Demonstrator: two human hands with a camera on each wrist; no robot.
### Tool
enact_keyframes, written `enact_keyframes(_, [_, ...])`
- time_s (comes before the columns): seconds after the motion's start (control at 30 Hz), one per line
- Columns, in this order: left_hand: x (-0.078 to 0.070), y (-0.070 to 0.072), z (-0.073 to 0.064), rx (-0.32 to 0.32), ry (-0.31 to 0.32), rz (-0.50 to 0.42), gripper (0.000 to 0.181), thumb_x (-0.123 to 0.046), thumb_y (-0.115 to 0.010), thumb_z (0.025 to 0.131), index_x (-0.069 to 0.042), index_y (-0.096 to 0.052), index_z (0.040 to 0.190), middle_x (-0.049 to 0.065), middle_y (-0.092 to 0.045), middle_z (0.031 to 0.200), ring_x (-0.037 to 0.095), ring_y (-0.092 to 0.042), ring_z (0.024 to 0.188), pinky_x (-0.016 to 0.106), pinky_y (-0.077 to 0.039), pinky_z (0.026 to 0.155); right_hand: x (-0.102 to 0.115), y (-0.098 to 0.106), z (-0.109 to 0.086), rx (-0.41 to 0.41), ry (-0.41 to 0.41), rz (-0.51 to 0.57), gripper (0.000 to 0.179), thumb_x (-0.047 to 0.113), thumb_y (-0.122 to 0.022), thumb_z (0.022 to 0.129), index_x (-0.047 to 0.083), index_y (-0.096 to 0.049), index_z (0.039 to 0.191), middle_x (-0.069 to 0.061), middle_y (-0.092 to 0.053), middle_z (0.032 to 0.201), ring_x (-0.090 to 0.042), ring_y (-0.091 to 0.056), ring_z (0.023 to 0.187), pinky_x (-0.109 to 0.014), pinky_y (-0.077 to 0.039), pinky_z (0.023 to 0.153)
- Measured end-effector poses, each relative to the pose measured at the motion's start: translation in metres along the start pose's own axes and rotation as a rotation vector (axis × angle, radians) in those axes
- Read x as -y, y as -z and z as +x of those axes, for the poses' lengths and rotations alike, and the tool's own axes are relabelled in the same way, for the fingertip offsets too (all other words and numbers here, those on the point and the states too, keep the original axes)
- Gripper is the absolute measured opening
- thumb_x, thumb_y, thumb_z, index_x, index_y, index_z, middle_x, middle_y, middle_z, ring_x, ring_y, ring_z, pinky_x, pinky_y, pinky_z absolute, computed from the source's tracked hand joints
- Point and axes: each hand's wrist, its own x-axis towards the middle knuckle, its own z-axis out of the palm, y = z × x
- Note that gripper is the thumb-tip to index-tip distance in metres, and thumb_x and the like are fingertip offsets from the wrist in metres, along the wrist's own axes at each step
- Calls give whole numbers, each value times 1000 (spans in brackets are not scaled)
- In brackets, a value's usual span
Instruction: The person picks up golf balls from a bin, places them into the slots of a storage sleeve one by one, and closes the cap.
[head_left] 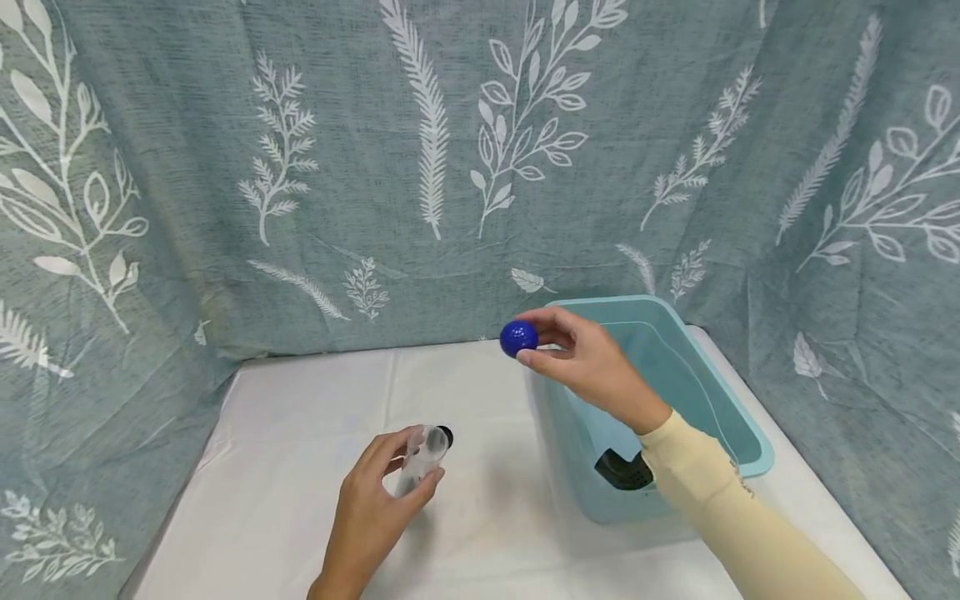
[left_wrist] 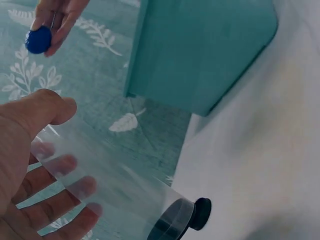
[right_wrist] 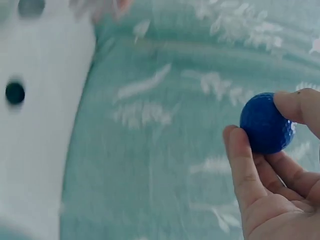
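Observation:
My left hand (head_left: 365, 510) grips a clear, see-through cylindrical container (head_left: 425, 454) above the white table, thumb on one side and fingers round the other. In the left wrist view, the fingers show through the wall of the container (left_wrist: 120, 175). My right hand (head_left: 596, 371) pinches a dimpled blue golf ball (head_left: 518, 338) between thumb and fingertips, up in the air by the bin's left rim. The right wrist view shows the golf ball (right_wrist: 266, 123) close up. A small black round piece (head_left: 447, 436) lies on the table just beyond the container, partly hidden by it.
A teal plastic bin (head_left: 731, 400) stands on the right side of the white-covered table (head_left: 300, 442). Inside it lies a black object with small holes (head_left: 624, 471), partly covered by my right sleeve (head_left: 720, 492). A grey-green leaf-patterned cloth (head_left: 360, 167) hangs behind and at both sides.

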Motion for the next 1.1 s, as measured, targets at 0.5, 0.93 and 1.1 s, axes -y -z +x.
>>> enact_keyframes(0.5, [-25,8,7,34,1,1,56,-21,-89,80,-21,-63,130,-14,-62,120,5,-61,107,29,-59,89,-21,-86,-10,21,62,411,43,11,-70,97,9,-57,138,-13,-59,133,-28,-60,120,-34,-54,100])
enact_keyframes(0.93, [-28,8,8,6,-41,-13,56,-16,-89,78,-20,-65,128,-17,-63,116,5,-62,106,29,-60,86,-46,-118,-21,99,79,359,40,20,-69,98,19,-60,138,-4,-61,134,-26,-57,124,-38,-52,104])
enact_keyframes(1.1, [-29,8,9,-5,-68,-13,53,-14,-89,78,-17,-66,126,-16,-63,116,6,-63,104,28,-60,85,-53,-122,-22,105,100,352,38,18,-69,99,18,-61,136,-3,-61,133,-23,-56,125,-40,-50,105])
